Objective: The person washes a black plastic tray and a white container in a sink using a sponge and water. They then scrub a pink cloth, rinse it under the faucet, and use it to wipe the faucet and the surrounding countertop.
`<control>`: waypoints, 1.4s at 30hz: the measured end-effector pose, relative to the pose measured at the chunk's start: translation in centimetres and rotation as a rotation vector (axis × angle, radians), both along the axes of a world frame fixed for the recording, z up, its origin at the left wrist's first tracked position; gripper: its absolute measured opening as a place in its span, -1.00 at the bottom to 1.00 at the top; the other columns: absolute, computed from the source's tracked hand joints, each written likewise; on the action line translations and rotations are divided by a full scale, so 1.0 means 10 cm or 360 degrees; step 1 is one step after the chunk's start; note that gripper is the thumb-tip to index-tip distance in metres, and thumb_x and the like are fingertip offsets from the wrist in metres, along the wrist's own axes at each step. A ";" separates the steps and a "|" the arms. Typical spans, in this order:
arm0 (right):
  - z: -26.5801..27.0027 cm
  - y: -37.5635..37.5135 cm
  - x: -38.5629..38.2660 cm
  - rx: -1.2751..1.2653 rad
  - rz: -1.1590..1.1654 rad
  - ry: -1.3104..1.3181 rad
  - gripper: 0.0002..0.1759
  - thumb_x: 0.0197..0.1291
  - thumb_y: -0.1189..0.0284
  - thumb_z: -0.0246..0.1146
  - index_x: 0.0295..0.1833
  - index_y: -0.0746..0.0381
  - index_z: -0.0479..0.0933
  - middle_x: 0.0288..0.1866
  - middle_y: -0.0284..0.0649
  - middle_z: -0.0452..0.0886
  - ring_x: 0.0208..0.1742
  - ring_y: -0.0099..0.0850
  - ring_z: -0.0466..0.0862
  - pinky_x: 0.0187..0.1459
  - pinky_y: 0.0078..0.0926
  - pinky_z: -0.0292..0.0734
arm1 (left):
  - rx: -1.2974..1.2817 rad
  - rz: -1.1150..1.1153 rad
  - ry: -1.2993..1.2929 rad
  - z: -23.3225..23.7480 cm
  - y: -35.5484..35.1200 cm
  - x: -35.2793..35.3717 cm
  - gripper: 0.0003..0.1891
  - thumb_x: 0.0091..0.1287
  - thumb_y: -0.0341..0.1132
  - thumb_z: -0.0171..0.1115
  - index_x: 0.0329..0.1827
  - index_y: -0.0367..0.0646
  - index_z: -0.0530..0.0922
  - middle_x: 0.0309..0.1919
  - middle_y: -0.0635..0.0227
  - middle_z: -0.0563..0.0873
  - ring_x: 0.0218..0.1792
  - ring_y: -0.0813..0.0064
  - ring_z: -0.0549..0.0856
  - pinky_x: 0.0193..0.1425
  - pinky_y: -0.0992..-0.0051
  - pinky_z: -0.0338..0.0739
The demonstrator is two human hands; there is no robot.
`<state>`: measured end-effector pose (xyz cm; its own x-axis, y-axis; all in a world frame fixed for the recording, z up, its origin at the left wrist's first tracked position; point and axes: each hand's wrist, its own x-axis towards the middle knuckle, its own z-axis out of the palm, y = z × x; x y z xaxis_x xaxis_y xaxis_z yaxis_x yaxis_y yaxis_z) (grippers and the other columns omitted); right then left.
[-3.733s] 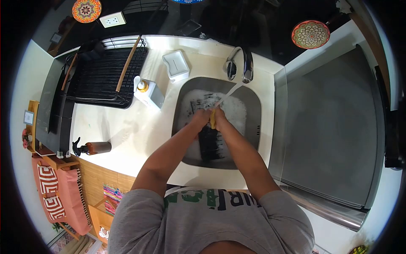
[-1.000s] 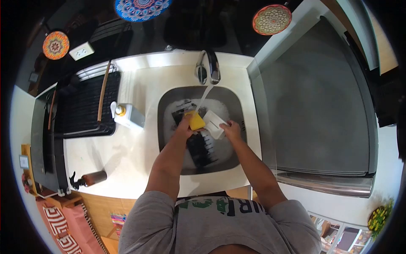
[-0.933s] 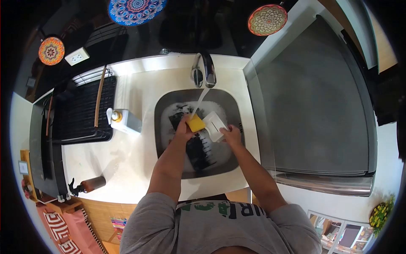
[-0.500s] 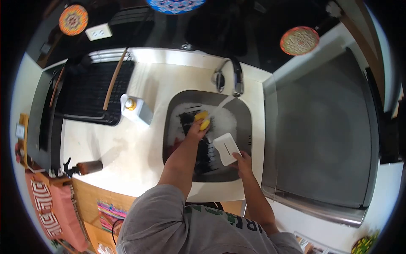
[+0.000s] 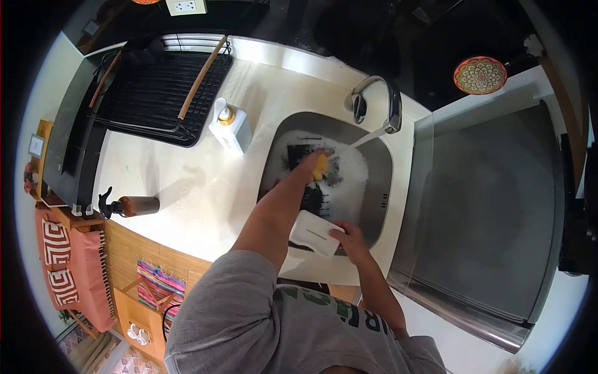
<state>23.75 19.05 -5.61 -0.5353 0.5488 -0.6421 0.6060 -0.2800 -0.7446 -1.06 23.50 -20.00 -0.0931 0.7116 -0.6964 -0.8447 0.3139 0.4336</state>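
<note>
My left hand [image 5: 309, 161] is closed around a yellow sponge [image 5: 320, 167] inside the sink [image 5: 375, 215]. Water from the faucet [image 5: 394, 106] runs down beside the sponge. Under it lie white suds [image 5: 354, 177] and a dark, slatted piece [image 5: 313, 201] that is partly covered. My right hand [image 5: 352, 242] grips one end of a white, rounded rectangular piece with a slot [image 5: 305, 229], which it holds over the near edge of the sink. Its thumb lies on top, and its other fingers are mostly hidden.
Left of the sink a white pump bottle [image 5: 231, 132] stands on the counter [image 5: 180, 190]. A black dish rack with wooden handles [image 5: 156, 93] sits behind it. A brown spray bottle [image 5: 138, 206] lies in view further left. A grey appliance top [image 5: 479, 212] is at right.
The view has shifted, so the sink sits further right. My right hand has drawn the white slotted piece toward my body and turned it. My left hand still has the sponge in the sink.
</note>
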 end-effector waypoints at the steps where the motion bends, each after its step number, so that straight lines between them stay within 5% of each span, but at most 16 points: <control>1: 0.02 -0.08 -0.08 -0.0267 -0.0029 0.0138 -0.61 0.05 0.32 0.27 -0.04 0.32 0.46 -0.32 -0.25 0.55 -0.35 -0.51 0.56 -0.39 -0.55 0.49 | -0.0005 -0.0011 -0.0009 -0.16 0.04 -0.03 -0.50 0.06 -0.31 0.31 0.11 -0.13 0.40 -0.10 0.29 0.51 -0.16 0.30 0.56 -0.05 0.27 0.47; 6: -0.06 -0.47 -0.65 -0.0551 0.0166 0.0460 -0.63 0.10 0.31 0.24 -0.04 0.32 0.46 -0.30 -0.30 0.55 -0.35 -0.55 0.55 -0.41 -0.58 0.48 | 0.0166 -0.1546 0.2770 -0.26 0.19 -0.14 -0.57 -0.03 -0.16 0.39 -0.12 -0.15 0.56 -0.11 0.23 0.58 -0.10 0.26 0.59 -0.07 0.26 0.51; 11: -0.44 -0.80 -1.05 -0.0346 0.0482 0.0571 -0.66 0.15 0.30 0.21 -0.05 0.30 0.44 -0.20 -0.28 0.53 -0.21 -0.54 0.53 -0.29 -0.55 0.49 | 0.0042 -0.2119 0.3499 0.19 0.15 -0.14 -0.66 0.03 -0.19 0.32 -0.14 -0.11 0.58 -0.18 0.29 0.59 -0.16 0.32 0.60 -0.19 0.29 0.54; 13: -0.49 -0.92 -1.18 0.0525 0.0656 0.0902 -0.64 0.17 0.30 0.20 0.00 0.28 0.38 -0.04 -0.22 0.48 -0.02 -0.47 0.49 -0.13 -0.45 0.48 | 0.0014 -0.2159 0.3655 0.23 0.15 -0.09 -0.69 0.05 -0.20 0.29 -0.16 -0.10 0.59 -0.25 0.31 0.59 -0.20 0.36 0.60 -0.25 0.32 0.54; 15: -0.41 -0.98 -1.24 -0.0181 0.0346 0.1005 -0.60 0.17 0.31 0.20 0.06 0.26 0.34 0.03 -0.20 0.45 0.05 -0.42 0.46 -0.04 -0.39 0.44 | -0.0199 -0.2069 0.3762 0.23 0.13 -0.05 -0.75 0.13 -0.16 0.22 -0.18 -0.04 0.60 -0.39 0.34 0.58 -0.31 0.40 0.60 -0.39 0.36 0.49; 19: -1.14 -1.32 -1.36 -0.1483 -0.0358 0.1250 -0.51 0.18 0.37 0.18 0.19 0.21 0.22 0.14 -0.20 0.38 0.17 -0.34 0.41 0.12 -0.31 0.38 | -0.0166 -0.2483 0.3658 0.22 0.19 -0.03 -0.74 0.22 -0.13 0.13 -0.21 -0.11 0.58 -0.45 0.27 0.57 -0.40 0.34 0.59 -0.44 0.34 0.44; 22: -1.42 -1.34 -1.32 -0.1465 0.0101 0.1279 -0.49 0.19 0.37 0.17 0.22 0.19 0.19 0.14 -0.20 0.38 0.20 -0.35 0.38 0.18 -0.33 0.33 | -0.0155 -0.2760 0.3562 -0.08 0.27 -0.02 -0.71 0.28 -0.11 0.07 -0.24 -0.16 0.57 -0.50 0.23 0.57 -0.46 0.30 0.58 -0.48 0.33 0.41; 24: -0.94 -1.19 -1.22 -0.1299 0.0130 0.1210 -0.52 0.19 0.36 0.17 0.19 0.20 0.22 0.12 -0.20 0.39 0.21 -0.35 0.37 0.18 -0.34 0.33 | -0.0413 -0.0066 0.1945 -0.60 0.34 0.05 -0.64 0.31 -0.07 0.03 -0.23 -0.24 0.55 -0.44 0.14 0.60 -0.41 0.22 0.59 -0.44 0.28 0.42; 27: -0.89 -1.05 -1.17 -0.1098 -0.0155 0.1126 -0.61 0.19 0.36 0.17 0.10 0.22 0.32 0.06 -0.20 0.43 0.14 -0.38 0.41 0.13 -0.37 0.37 | -0.0706 0.0051 0.1363 0.15 0.15 0.03 -0.62 0.36 -0.07 -0.05 -0.22 -0.25 0.54 -0.38 0.11 0.63 -0.35 0.18 0.62 -0.36 0.26 0.45; 29: -0.89 -0.94 -1.09 -0.1059 -0.0464 0.1112 -0.67 0.19 0.36 0.17 0.04 0.22 0.38 0.02 -0.20 0.46 0.06 -0.39 0.47 0.08 -0.38 0.41 | -0.0715 0.0066 0.1507 0.40 0.01 0.06 -0.63 0.38 -0.09 -0.09 -0.23 -0.23 0.55 -0.37 0.12 0.63 -0.35 0.18 0.62 -0.34 0.28 0.45; 31: -0.64 -0.62 -0.85 0.0514 0.0404 0.0471 -0.77 0.22 0.40 0.13 -0.04 0.24 0.44 -0.14 -0.27 0.47 -0.21 -0.49 0.55 -0.31 -0.48 0.54 | -0.0718 0.0088 0.1659 0.41 -0.04 0.01 -0.64 0.40 -0.11 -0.13 -0.24 -0.20 0.55 -0.37 0.13 0.63 -0.35 0.19 0.63 -0.31 0.30 0.46; 34: -0.94 -0.27 -0.78 -0.0061 -0.0170 0.0466 -0.83 0.17 0.38 0.17 -0.17 0.23 0.47 -0.29 -0.31 0.48 -0.42 -0.58 0.51 -0.50 -0.61 0.47 | -0.0542 0.0365 0.1386 -0.08 -0.05 -0.07 -0.60 0.42 -0.11 -0.20 -0.29 -0.20 0.54 -0.45 0.17 0.62 -0.42 0.21 0.61 -0.34 0.37 0.47; 36: -0.93 0.01 -0.81 -0.0283 -0.0432 0.0470 -0.82 0.18 0.35 0.15 -0.18 0.23 0.47 -0.35 -0.32 0.48 -0.46 -0.57 0.50 -0.50 -0.60 0.46 | -0.0633 -0.0200 0.2830 -0.54 -0.06 -0.06 -0.60 0.41 -0.09 -0.20 -0.35 -0.16 0.54 -0.54 0.25 0.59 -0.47 0.29 0.60 -0.39 0.39 0.50; 37: -0.91 0.18 -0.85 -0.0338 -0.0509 0.0464 -0.82 0.19 0.34 0.13 -0.18 0.22 0.47 -0.37 -0.32 0.49 -0.47 -0.54 0.50 -0.49 -0.58 0.46 | -0.0639 -0.0193 0.2833 -0.39 -0.09 -0.05 -0.60 0.41 -0.09 -0.20 -0.35 -0.16 0.54 -0.54 0.25 0.59 -0.47 0.29 0.60 -0.39 0.39 0.50; 39: -0.92 0.48 -0.98 -0.0413 -0.0623 0.0574 -0.81 0.22 0.36 0.07 -0.18 0.24 0.47 -0.39 -0.28 0.51 -0.45 -0.48 0.52 -0.45 -0.52 0.49 | -0.0469 0.0225 0.0589 0.09 -0.20 0.01 -0.65 0.40 -0.16 -0.22 -0.27 -0.14 0.53 -0.51 0.23 0.56 -0.33 0.27 0.63 -0.45 0.27 0.52; 42: -0.95 0.84 -1.26 -0.0617 -0.0781 0.0770 -0.80 0.22 0.39 0.05 -0.18 0.31 0.46 -0.35 -0.20 0.54 -0.38 -0.39 0.56 -0.36 -0.45 0.52 | -0.0260 0.0182 0.0179 0.18 -0.40 -0.10 -0.75 0.36 -0.18 -0.10 -0.30 -0.11 0.50 -0.51 0.31 0.52 -0.43 0.41 0.62 -0.45 0.32 0.58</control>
